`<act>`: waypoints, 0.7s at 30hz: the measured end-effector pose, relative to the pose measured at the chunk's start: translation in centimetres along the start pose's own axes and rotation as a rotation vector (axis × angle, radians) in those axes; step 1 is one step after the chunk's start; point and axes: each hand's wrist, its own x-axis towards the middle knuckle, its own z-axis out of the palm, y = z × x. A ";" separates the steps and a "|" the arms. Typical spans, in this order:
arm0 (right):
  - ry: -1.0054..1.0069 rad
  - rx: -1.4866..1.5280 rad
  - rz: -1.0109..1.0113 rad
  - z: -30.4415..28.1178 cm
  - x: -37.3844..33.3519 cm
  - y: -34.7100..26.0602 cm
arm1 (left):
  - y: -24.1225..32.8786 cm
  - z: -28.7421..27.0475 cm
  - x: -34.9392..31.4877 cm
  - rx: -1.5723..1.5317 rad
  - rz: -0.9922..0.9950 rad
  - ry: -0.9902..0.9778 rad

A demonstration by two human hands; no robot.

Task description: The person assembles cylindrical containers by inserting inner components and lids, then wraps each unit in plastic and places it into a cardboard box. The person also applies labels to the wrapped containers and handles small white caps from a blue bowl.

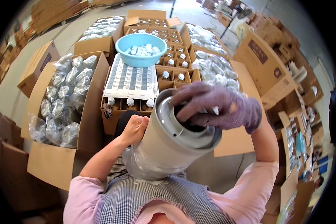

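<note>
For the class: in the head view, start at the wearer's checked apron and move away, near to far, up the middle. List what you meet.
Checked apron → grey cylinder → printed sheets → blue basin → open carton with a raised flap.

free room over label sheets (pixel 128 80) between blue basin (pixel 141 60) and grey cylinder (pixel 164 147)

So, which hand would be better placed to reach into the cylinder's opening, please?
Probably the right hand: it is gloved and right at the opening, while the left hand is against the side of the cylinder.
</note>
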 end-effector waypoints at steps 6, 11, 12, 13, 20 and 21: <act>-0.243 -0.274 -0.010 -0.5 3.5 -4.9 | -1.8 1.8 2.1 -0.225 0.115 -0.238; -0.015 -0.345 0.449 1.7 2.0 -4.1 | 1.7 -0.1 -0.7 -0.231 -0.205 0.016; 0.018 -0.232 0.580 1.8 1.5 -3.1 | 2.4 0.1 -1.3 -0.138 -0.291 0.136; 0.044 -0.121 0.710 1.8 1.6 -2.3 | 3.4 0.5 -2.2 -0.045 -0.360 0.236; -0.190 -0.414 0.348 0.0 3.0 -3.6 | 2.3 0.2 -2.2 -0.027 -0.312 0.192; -0.086 -0.423 0.354 0.8 2.9 -3.2 | 1.6 0.6 -1.9 -0.072 -0.368 0.212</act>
